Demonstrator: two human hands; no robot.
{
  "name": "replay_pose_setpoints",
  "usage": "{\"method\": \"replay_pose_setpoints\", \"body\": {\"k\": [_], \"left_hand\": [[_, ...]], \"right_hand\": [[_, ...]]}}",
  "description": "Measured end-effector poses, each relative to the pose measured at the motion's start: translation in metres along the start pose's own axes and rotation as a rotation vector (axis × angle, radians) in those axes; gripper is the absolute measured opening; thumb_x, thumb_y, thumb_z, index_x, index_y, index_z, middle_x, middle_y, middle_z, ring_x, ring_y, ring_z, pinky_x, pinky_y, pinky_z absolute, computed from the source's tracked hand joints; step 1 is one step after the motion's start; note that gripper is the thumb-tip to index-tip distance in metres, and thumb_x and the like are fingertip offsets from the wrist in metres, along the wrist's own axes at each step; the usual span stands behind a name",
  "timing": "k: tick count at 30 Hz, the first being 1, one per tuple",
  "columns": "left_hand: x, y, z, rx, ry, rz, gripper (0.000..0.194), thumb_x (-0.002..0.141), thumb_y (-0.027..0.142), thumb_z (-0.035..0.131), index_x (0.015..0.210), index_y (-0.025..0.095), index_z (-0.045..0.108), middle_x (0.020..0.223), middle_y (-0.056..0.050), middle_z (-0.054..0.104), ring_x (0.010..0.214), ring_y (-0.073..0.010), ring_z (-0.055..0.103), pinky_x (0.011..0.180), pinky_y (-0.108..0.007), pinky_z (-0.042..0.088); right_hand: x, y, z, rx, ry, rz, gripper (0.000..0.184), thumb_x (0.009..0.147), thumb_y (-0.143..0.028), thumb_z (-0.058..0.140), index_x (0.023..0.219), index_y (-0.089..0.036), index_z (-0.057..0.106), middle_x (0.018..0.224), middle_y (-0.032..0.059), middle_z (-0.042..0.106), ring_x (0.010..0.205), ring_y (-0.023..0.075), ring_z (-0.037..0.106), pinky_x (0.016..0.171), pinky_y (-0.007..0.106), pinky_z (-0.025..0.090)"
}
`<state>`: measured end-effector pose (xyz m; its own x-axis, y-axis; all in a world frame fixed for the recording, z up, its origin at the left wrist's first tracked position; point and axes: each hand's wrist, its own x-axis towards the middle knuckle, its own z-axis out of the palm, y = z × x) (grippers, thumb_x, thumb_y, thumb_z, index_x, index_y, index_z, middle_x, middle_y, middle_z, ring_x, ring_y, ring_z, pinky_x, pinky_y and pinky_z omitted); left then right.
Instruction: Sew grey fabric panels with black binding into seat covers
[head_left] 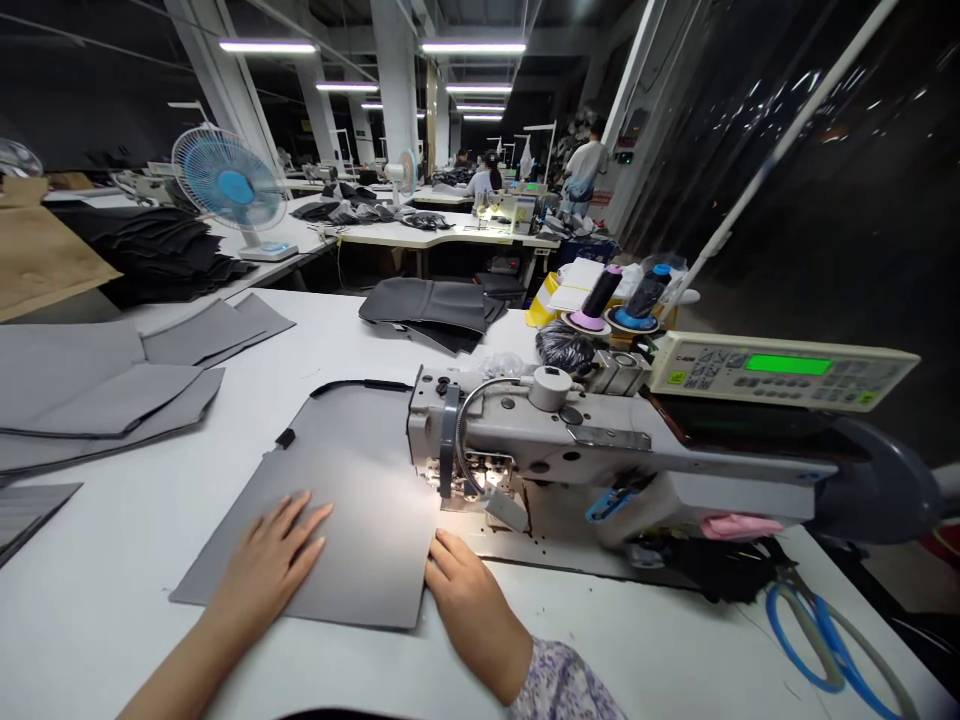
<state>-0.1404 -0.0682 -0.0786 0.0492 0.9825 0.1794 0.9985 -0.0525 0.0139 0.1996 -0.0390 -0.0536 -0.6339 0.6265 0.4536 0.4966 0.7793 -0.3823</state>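
Note:
A flat grey fabric panel (352,470) lies on the white table, its right edge by the needle area of a sewing machine (517,435). A black strip (360,385) runs along part of its far edge, and a small black tab (285,438) sticks out on its left side. My left hand (270,560) rests palm down on the panel with its fingers spread. At the panel's near right edge, the fingers of my right hand (476,605) are together and closed on that edge; the thumb is hidden. The machine's lamp lights the cloth beside the presser foot.
Grey panels (97,385) are stacked at the left. Folded dark pieces (431,305) lie behind the machine, near thread cones (604,295). Blue-handled scissors (832,640) lie at the right. A control panel (784,370) tops the machine. Beyond are a fan (232,190) and people.

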Motion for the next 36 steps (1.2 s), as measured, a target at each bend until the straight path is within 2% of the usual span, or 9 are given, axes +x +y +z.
{"method": "replay_pose_setpoints", "body": {"k": [3, 7, 11, 17, 21, 27, 31, 33, 36], "left_hand": [[0.002, -0.012, -0.004, 0.009, -0.031, -0.041, 0.050, 0.099, 0.047, 0.038, 0.147, 0.038, 0.051, 0.158, -0.003, 0.045, 0.146, -0.0318, 0.038, 0.113, -0.054, 0.036], [0.009, -0.003, -0.005, 0.018, -0.038, -0.062, 0.052, 0.099, 0.047, 0.034, 0.147, 0.035, 0.052, 0.157, -0.005, 0.045, 0.147, -0.0325, 0.036, 0.113, -0.056, 0.036], [0.016, 0.002, -0.005, 0.019, -0.047, -0.087, 0.053, 0.100, 0.048, 0.032, 0.146, 0.033, 0.053, 0.156, -0.006, 0.047, 0.147, -0.0335, 0.035, 0.114, -0.057, 0.035], [0.037, -0.003, -0.004, -0.003, -0.067, -0.065, 0.053, 0.099, 0.048, 0.033, 0.146, 0.032, 0.053, 0.156, -0.007, 0.047, 0.146, -0.0335, 0.037, 0.114, -0.056, 0.034], [0.050, -0.004, -0.001, 0.004, -0.053, -0.052, 0.053, 0.100, 0.046, 0.032, 0.145, 0.031, 0.053, 0.156, -0.008, 0.047, 0.146, -0.0338, 0.037, 0.113, -0.056, 0.034], [0.059, -0.004, 0.002, 0.013, -0.036, -0.055, 0.052, 0.100, 0.046, 0.032, 0.146, 0.031, 0.052, 0.155, -0.009, 0.048, 0.145, -0.0343, 0.038, 0.112, -0.056, 0.035], [0.069, -0.004, 0.002, 0.012, -0.044, -0.053, 0.052, 0.100, 0.045, 0.032, 0.146, 0.031, 0.053, 0.155, -0.008, 0.047, 0.145, -0.0341, 0.037, 0.112, -0.055, 0.035], [0.074, -0.004, 0.003, 0.014, -0.039, -0.040, 0.052, 0.100, 0.044, 0.031, 0.145, 0.031, 0.053, 0.155, -0.009, 0.047, 0.145, -0.0344, 0.037, 0.112, -0.055, 0.034], [0.082, -0.003, 0.003, 0.015, -0.022, -0.029, 0.052, 0.100, 0.043, 0.030, 0.146, 0.030, 0.053, 0.155, -0.009, 0.047, 0.145, -0.0349, 0.037, 0.112, -0.056, 0.034]], "right_hand": [[-0.007, -0.005, -0.003, -0.039, -0.025, -0.020, 0.041, 0.094, -0.004, 0.056, 0.131, -0.021, 0.061, 0.139, 0.0092, 0.060, 0.136, 0.0223, 0.050, 0.116, 0.041, 0.046], [-0.020, -0.012, -0.002, -0.080, 0.037, -0.048, 0.037, 0.098, -0.006, 0.051, 0.131, -0.018, 0.060, 0.131, 0.0094, 0.065, 0.128, 0.0244, 0.057, 0.109, 0.041, 0.053], [-0.026, -0.014, -0.001, -0.095, 0.080, -0.048, 0.040, 0.098, -0.005, 0.045, 0.134, -0.015, 0.057, 0.130, 0.0093, 0.065, 0.123, 0.0267, 0.059, 0.103, 0.043, 0.057], [-0.018, -0.013, -0.005, 0.007, -0.012, 0.012, 0.047, 0.093, 0.003, 0.041, 0.132, -0.016, 0.058, 0.128, 0.0100, 0.064, 0.119, 0.0264, 0.056, 0.108, 0.048, 0.050], [-0.012, -0.010, -0.005, 0.027, -0.077, 0.066, 0.037, 0.092, 0.003, 0.044, 0.117, -0.017, 0.063, 0.119, 0.0084, 0.065, 0.110, 0.0253, 0.056, 0.106, 0.047, 0.050], [-0.009, 0.001, -0.002, -0.042, -0.037, 0.081, 0.039, 0.086, 0.004, 0.044, 0.113, -0.016, 0.064, 0.121, 0.0116, 0.063, 0.109, 0.0257, 0.055, 0.098, 0.044, 0.054], [-0.009, 0.010, 0.003, -0.123, 0.014, 0.023, 0.042, 0.086, 0.004, 0.045, 0.120, -0.013, 0.063, 0.139, 0.0138, 0.056, 0.129, 0.0320, 0.047, 0.109, 0.051, 0.046], [-0.007, 0.014, 0.006, -0.149, 0.020, -0.010, 0.042, 0.087, 0.003, 0.045, 0.122, -0.013, 0.063, 0.140, 0.0113, 0.058, 0.130, 0.0321, 0.047, 0.113, 0.053, 0.042], [-0.002, 0.019, 0.007, -0.147, -0.009, 0.000, 0.041, 0.088, 0.003, 0.045, 0.122, -0.013, 0.063, 0.135, 0.0087, 0.062, 0.125, 0.0298, 0.052, 0.112, 0.052, 0.043]]}}
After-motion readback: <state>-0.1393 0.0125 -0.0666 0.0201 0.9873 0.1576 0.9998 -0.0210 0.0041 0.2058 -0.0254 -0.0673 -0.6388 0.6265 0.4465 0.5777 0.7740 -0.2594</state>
